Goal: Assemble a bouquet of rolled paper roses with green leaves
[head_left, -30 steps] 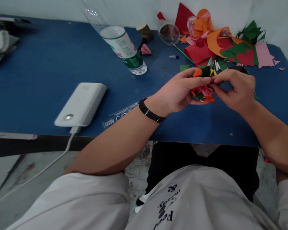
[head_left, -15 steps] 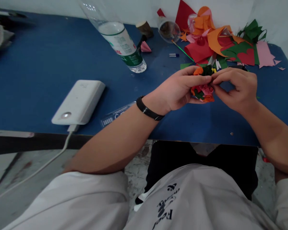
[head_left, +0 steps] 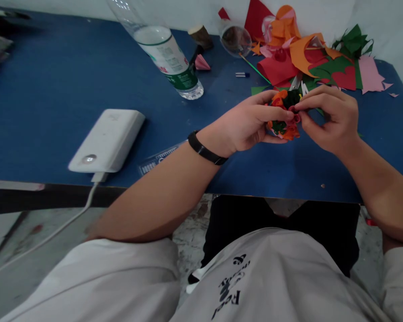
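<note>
My left hand (head_left: 251, 118) is closed around a small cluster of paper flowers (head_left: 291, 131), rolled in orange, red and pink with dark green leaf pieces. Its thumb lies across the blooms and the lower fingers support them from beneath. From the right, my right hand (head_left: 334, 116) meets the cluster, its thumb and forefinger pinched at the edge of a red-pink flower. Whether a separate piece sits between those fingertips is hidden. Just behind the hands, scissors (head_left: 296, 82) lie partly covered on the blue table (head_left: 63, 71).
Cut paper scraps (head_left: 278, 69) pile up at the back right, near a clear cup (head_left: 235, 40) and a wood piece (head_left: 200, 36). A water bottle (head_left: 174, 62) stands behind my left forearm. A white power bank (head_left: 107, 141) with its cable and a clear ruler (head_left: 161, 157) lie left.
My right fingertips have shifted slightly on the flower cluster, which has turned a little and shows more orange and red. The whole view has moved slightly.
</note>
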Demonstrator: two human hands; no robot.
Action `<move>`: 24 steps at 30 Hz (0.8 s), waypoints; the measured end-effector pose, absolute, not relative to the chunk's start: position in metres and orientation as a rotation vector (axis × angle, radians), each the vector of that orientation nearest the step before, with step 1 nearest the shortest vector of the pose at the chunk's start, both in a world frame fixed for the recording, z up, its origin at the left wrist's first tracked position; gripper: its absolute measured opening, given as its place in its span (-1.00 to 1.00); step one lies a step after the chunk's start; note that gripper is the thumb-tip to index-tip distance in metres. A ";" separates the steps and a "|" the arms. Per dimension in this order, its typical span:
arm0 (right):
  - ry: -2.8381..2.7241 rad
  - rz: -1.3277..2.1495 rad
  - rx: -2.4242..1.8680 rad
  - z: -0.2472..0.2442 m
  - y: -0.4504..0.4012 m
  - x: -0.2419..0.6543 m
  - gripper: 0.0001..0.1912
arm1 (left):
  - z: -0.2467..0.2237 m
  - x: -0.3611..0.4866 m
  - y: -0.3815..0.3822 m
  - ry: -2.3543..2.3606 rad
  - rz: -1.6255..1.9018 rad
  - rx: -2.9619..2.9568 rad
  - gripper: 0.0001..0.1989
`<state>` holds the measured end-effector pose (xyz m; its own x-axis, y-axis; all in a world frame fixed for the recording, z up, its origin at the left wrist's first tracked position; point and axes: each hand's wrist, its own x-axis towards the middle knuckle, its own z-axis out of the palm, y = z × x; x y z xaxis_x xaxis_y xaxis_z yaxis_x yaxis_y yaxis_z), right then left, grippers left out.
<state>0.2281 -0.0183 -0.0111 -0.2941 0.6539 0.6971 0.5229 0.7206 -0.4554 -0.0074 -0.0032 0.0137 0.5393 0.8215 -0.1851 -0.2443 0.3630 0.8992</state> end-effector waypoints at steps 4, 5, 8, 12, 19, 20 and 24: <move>-1.850 0.210 -0.936 -0.017 -0.019 0.222 -0.76 | 0.015 -0.006 -0.004 0.766 0.783 0.944 -0.51; -1.782 0.250 -0.907 -0.020 -0.018 0.220 -0.71 | 0.016 -0.006 -0.004 0.778 0.795 0.942 -0.50; -1.625 0.419 -0.885 -0.031 -0.012 0.217 -0.59 | 0.015 -0.006 -0.004 0.790 0.825 0.952 -0.47; -1.616 0.549 -0.903 -0.044 0.002 0.225 -0.57 | 0.014 -0.006 -0.004 0.819 0.832 0.984 -0.49; -1.438 0.721 -0.900 -0.057 0.026 0.234 -0.28 | 0.016 -0.007 -0.004 0.804 0.844 1.010 -0.38; -1.407 0.816 -0.898 -0.056 0.027 0.232 -0.22 | 0.016 -0.007 -0.004 0.797 0.833 1.034 -0.36; -1.388 1.122 -0.891 -0.051 0.021 0.221 -0.15 | 0.012 -0.008 -0.004 0.785 0.810 1.171 -0.26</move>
<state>0.2214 0.0210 -0.0509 -0.1299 0.9514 0.2791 -0.0738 0.2714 -0.9596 -0.0081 -0.0036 0.0119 0.4923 0.8642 -0.1036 -0.1306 0.1910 0.9729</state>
